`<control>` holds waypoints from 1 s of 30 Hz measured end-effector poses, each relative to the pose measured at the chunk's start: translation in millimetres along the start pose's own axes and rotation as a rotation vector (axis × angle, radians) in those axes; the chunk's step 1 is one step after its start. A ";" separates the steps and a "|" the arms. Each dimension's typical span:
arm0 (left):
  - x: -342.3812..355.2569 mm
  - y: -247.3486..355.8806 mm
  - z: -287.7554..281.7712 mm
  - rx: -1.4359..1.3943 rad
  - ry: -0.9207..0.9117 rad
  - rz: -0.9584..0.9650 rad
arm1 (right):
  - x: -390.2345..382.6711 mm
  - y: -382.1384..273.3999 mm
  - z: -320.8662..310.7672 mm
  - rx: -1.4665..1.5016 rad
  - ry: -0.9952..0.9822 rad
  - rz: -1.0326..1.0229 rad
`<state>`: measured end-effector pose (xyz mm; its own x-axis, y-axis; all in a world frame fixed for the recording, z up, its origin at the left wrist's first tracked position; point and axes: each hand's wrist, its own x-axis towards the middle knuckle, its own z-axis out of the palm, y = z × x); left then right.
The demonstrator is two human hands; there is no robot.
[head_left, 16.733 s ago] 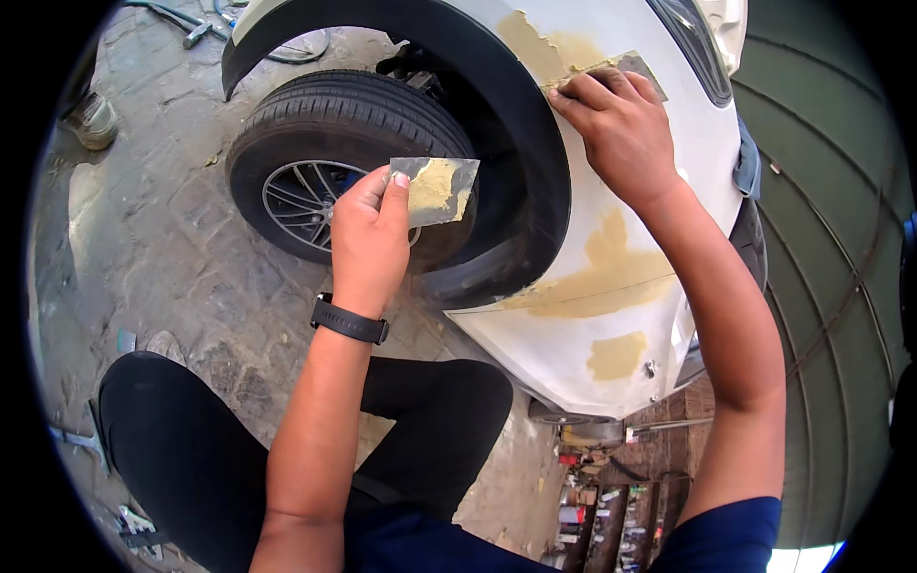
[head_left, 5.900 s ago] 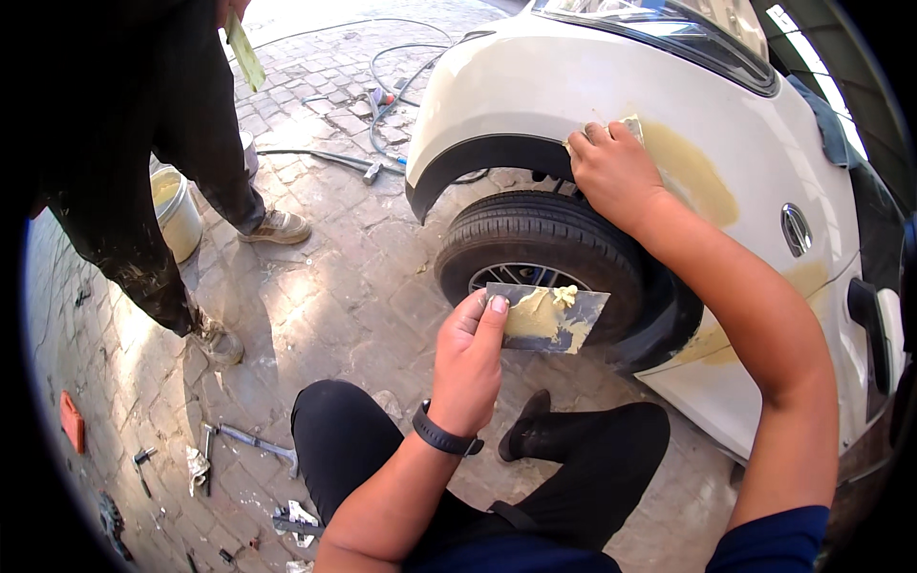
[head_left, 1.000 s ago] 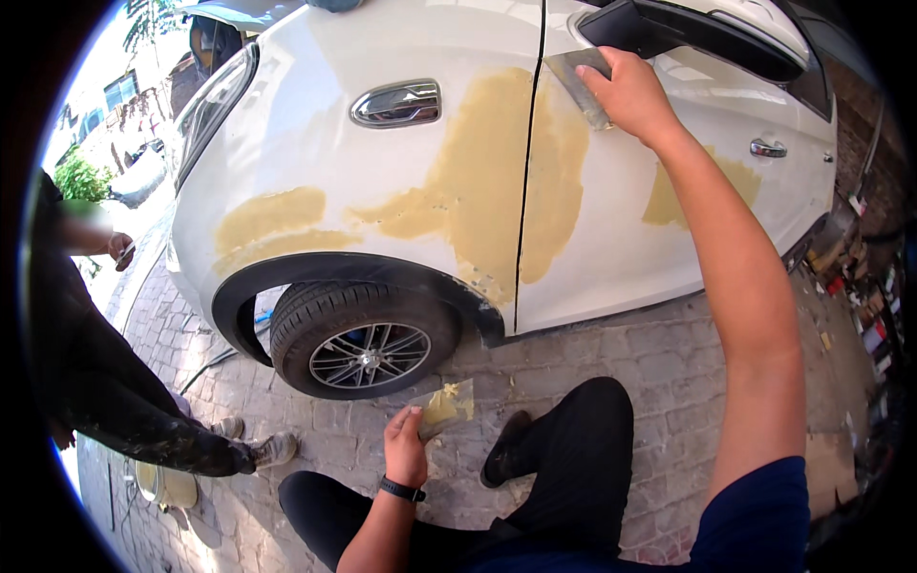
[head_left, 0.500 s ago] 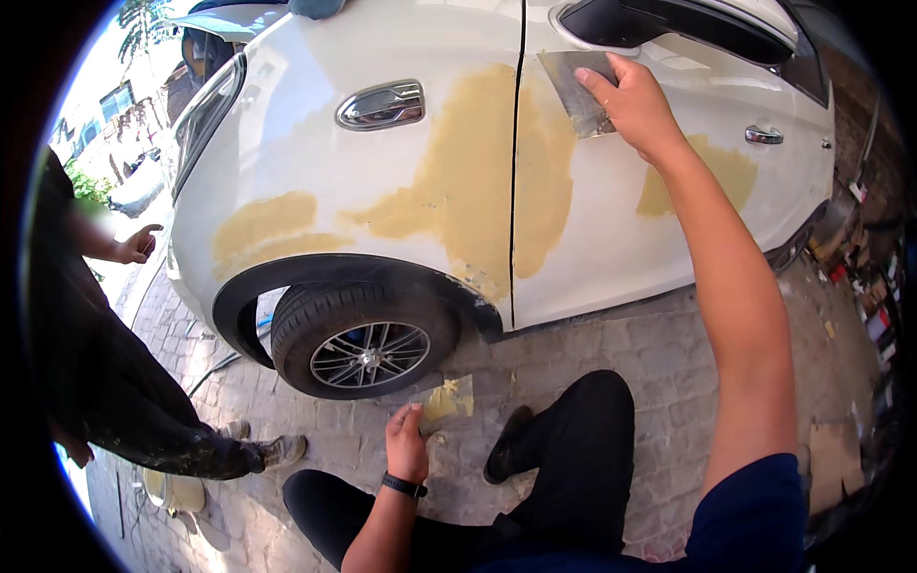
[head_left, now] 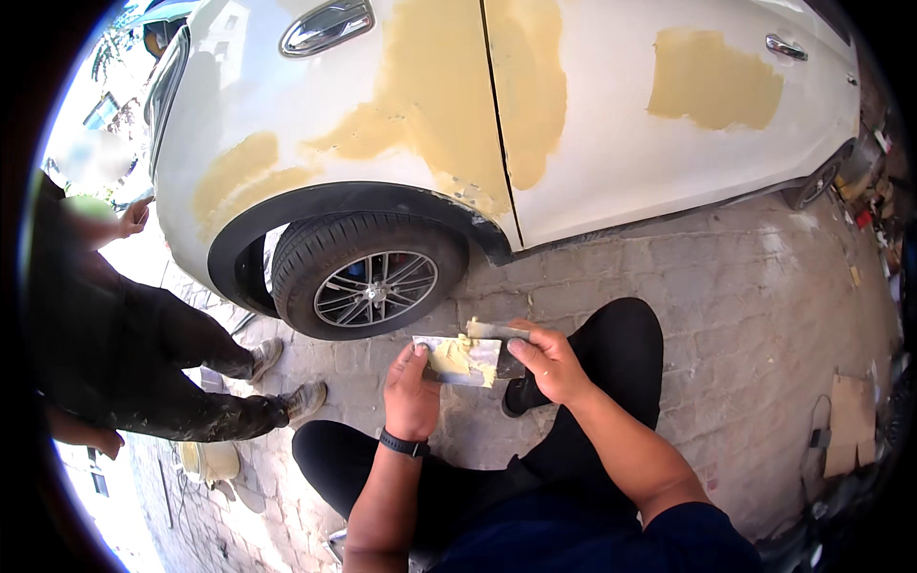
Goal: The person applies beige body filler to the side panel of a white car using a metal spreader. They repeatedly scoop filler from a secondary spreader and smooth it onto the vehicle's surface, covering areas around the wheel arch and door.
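Observation:
My left hand (head_left: 411, 393), a dark band at its wrist, grips a small flat plate (head_left: 458, 378) by its left edge. On the plate lies a lump of pale yellow body filler (head_left: 460, 355). My right hand (head_left: 554, 365) pinches a thin grey metal spreader (head_left: 499, 331), some filler along its edge, against the plate's right side. Both hands are low over my knees, apart from the white car (head_left: 611, 191). Dull yellow filler patches cover its front fender (head_left: 430, 95) and door (head_left: 716, 81); another smear (head_left: 237, 181) sits by the wheel arch.
The front wheel (head_left: 377, 286) stands just beyond my hands. At the left a person in dark clothes (head_left: 143, 344) stands close to the car. A pale bucket (head_left: 212, 460) is by their feet. Cardboard (head_left: 848, 425) lies on the paving at the right.
My right hand has come down from the door with the spreader to the plate in my left hand. The view has tilted lower, so the car appears higher.

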<state>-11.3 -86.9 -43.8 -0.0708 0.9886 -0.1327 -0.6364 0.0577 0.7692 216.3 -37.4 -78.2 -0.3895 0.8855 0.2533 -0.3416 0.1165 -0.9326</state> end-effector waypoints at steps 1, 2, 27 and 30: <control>-0.7 5.7 6.2 -0.047 0.013 -0.004 | -3.1 -0.3 -2.1 -0.100 -0.081 0.025; -1.9 9.0 8.5 -0.095 0.025 -0.003 | 2.0 0.3 -6.4 -0.335 -0.177 -0.141; 2.3 26.2 -28.8 -0.234 0.242 -0.019 | 152.3 -92.2 -60.4 -1.143 0.588 -0.476; 4.3 24.1 -25.4 -0.238 0.222 -0.006 | 162.9 -97.8 -57.6 -1.215 0.546 -0.605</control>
<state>-46.4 -84.8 -41.6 -0.2160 0.9323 -0.2901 -0.7974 0.0030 0.6034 235.5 121.4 39.4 0.0081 0.5894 0.8078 0.6925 0.5794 -0.4297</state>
